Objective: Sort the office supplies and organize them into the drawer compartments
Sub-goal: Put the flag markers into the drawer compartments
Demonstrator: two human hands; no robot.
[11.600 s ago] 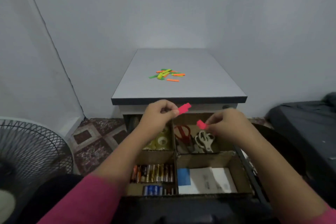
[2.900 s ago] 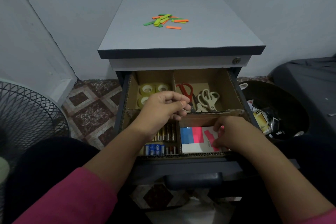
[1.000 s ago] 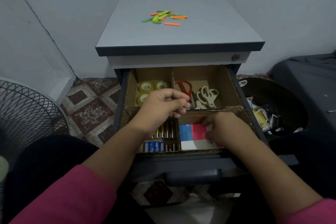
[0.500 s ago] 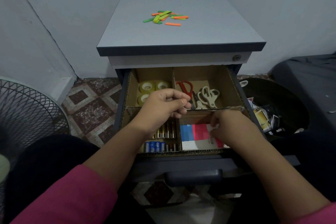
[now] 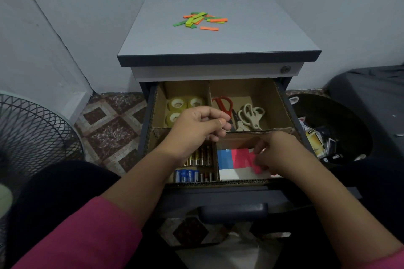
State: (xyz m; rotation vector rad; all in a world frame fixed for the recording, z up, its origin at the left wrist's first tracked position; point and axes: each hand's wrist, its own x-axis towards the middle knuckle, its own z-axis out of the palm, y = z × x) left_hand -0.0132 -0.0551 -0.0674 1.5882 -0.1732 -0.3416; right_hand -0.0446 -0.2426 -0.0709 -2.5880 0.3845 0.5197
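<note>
Clearly the step in hand, seen from the head camera, is placing pink paper flags into the near right compartment of the cardboard-divided open drawer (image 5: 282,102). The right hand (image 5: 276,153) reaches down into that compartment, fingers curled, and its grip pinches a small pink paper piece (image 5: 259,169) against the flat stack of blue, pink and white sticky notes (image 5: 231,159) lying there. How tightly it pinches I cannot tell, as the knuckles hide the fingertips.

The left hand (image 5: 199,125) hovers over the cardboard divider between the compartments, wrist bent, thumb and forefinger closed together; its grip seems to hold something thin, but what it is cannot be made out. Under it lie the gold and blue cylindrical batteries (image 5: 193,167) in the near left compartment. The far left one holds clear tape rolls (image 5: 182,105), and the far right holds red-handled scissors (image 5: 223,103) beside cream-handled scissors (image 5: 250,116).

On the grey desk (image 5: 218,50) above the drawer, a loose heap of green and orange paper strips (image 5: 200,20) lies unsorted, well apart from both hands. I judge the task partly done: the next move calls for releasing the pink piece squarely on the stack, then reaching up for those strips.
</note>
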